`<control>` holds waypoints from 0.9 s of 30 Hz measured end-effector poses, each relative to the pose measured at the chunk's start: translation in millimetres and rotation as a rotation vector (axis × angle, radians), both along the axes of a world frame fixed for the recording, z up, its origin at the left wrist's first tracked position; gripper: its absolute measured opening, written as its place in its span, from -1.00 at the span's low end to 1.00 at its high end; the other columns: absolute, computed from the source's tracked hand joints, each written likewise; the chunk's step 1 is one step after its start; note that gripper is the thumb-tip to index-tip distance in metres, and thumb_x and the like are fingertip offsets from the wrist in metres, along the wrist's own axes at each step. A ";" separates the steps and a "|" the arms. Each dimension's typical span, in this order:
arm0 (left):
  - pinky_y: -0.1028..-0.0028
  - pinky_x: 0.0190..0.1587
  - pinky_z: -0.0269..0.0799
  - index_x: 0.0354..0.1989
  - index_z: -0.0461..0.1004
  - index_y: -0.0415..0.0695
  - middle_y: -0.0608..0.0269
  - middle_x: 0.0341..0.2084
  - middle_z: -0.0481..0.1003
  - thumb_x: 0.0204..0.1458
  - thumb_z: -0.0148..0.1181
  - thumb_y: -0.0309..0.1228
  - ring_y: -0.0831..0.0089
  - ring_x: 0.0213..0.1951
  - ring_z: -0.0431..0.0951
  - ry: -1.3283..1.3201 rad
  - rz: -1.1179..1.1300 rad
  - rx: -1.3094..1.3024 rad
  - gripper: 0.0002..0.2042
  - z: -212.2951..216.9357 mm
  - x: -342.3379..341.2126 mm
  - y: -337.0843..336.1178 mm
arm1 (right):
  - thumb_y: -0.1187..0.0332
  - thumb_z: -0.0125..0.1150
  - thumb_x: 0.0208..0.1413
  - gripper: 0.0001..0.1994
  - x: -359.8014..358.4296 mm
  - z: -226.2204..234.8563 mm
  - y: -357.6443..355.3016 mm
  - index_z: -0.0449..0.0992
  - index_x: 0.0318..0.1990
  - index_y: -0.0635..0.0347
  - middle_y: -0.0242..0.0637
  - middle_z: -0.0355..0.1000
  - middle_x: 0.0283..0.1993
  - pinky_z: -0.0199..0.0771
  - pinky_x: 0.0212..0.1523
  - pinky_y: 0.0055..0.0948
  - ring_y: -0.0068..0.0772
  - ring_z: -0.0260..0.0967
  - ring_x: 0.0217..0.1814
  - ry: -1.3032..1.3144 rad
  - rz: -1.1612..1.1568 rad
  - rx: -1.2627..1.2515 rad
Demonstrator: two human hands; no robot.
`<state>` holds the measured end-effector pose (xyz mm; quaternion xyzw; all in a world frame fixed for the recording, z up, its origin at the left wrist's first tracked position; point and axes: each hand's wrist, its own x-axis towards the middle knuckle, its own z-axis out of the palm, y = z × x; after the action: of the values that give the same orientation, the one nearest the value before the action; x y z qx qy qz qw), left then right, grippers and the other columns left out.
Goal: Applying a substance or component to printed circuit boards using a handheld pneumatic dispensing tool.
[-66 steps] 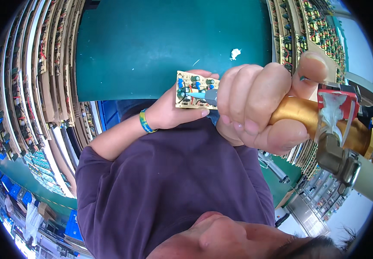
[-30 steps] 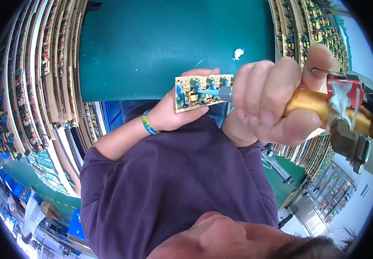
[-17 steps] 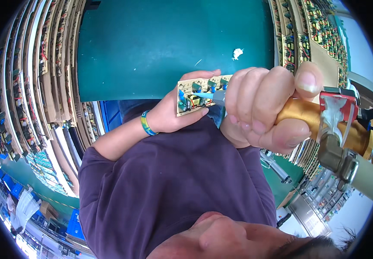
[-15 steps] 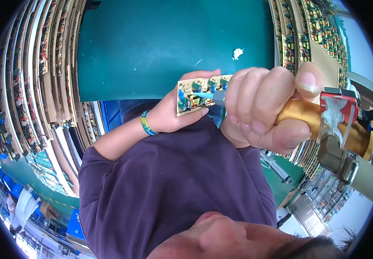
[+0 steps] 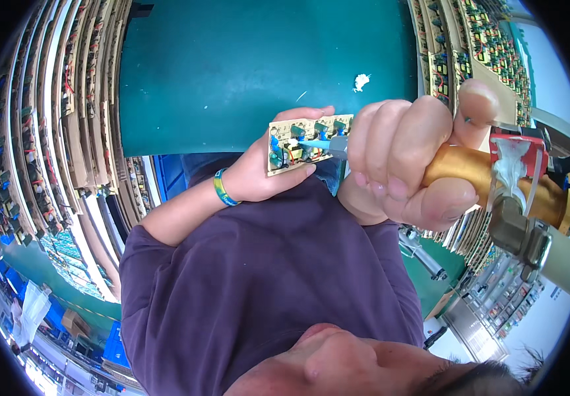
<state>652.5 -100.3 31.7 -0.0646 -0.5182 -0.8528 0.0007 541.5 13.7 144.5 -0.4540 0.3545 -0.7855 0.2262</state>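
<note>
My left hand (image 5: 258, 173) holds a tan circuit board (image 5: 278, 132) by its edges, fingers along the far side and thumb along the near side. Green, blue, yellow and black components stand on the board. My right hand (image 5: 407, 155) is wrapped round the gold barrel of a glue dispensing gun (image 5: 453, 173). From that fist, a light blue nozzle (image 5: 316, 144) points left, its tip at the board's components beside a small white dab. One digit of this hand is raised off the gun near its red part (image 5: 519, 153). A grey hose fitting hangs from the gun's rear.
A green mat (image 5: 252, 72) covers the bench, with a white lump (image 5: 361, 82) on it. Tightly packed rows of circuit boards on cardboard line the left (image 5: 77, 99) and the right (image 5: 496, 59). A metal tool-like arm (image 5: 423, 252) is below my right hand.
The board has shifted slightly left. The raised digit of my right hand has lifted further from the gun, and white material now shows at the nozzle tip.
</note>
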 end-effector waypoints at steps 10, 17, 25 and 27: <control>0.32 0.29 0.02 0.22 0.02 -0.22 -0.03 0.25 0.09 -0.08 0.06 -0.72 0.24 0.31 0.07 0.045 0.007 0.006 -0.38 -1.6 -1.6 -3.4 | 0.10 0.02 0.21 -0.42 -9.2 -6.4 6.8 0.02 0.26 0.20 -0.46 0.21 -0.55 0.25 -0.63 -0.61 -0.61 0.16 -0.62 0.002 -0.050 -0.003; 0.32 0.29 0.03 0.22 0.03 -0.22 -0.02 0.25 0.09 -0.08 0.06 -0.72 0.23 0.31 0.07 0.029 0.019 0.014 -0.38 -1.4 1.5 -2.1 | 0.12 0.01 0.22 -0.49 -9.4 -9.7 7.7 0.10 0.20 0.19 -0.47 0.20 -0.57 0.24 -0.63 -0.62 -0.62 0.15 -0.63 -0.006 -0.012 -0.002; 0.31 0.29 0.03 0.22 0.02 -0.23 -0.03 0.26 0.07 -0.08 0.04 -0.73 0.23 0.31 0.07 0.033 -0.008 0.069 -0.38 -0.9 -0.6 -1.2 | 0.13 0.01 0.22 -0.51 -9.9 -8.6 10.6 0.11 0.18 0.18 -0.48 0.20 -0.57 0.24 -0.63 -0.62 -0.62 0.16 -0.62 0.006 -0.027 0.001; 0.31 0.29 0.03 0.22 0.02 -0.23 -0.03 0.26 0.07 -0.07 0.03 -0.73 0.22 0.31 0.07 0.038 -0.006 0.056 -0.38 -1.4 -0.5 -1.2 | 0.13 0.01 0.22 -0.52 -10.3 -8.9 11.3 0.11 0.18 0.18 -0.48 0.20 -0.56 0.24 -0.63 -0.62 -0.62 0.16 -0.62 0.013 -0.018 0.007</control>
<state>652.1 -101.5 30.3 -0.0824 -0.4937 -0.8657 0.0096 531.2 25.0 135.6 -0.4551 0.3629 -0.7833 0.2182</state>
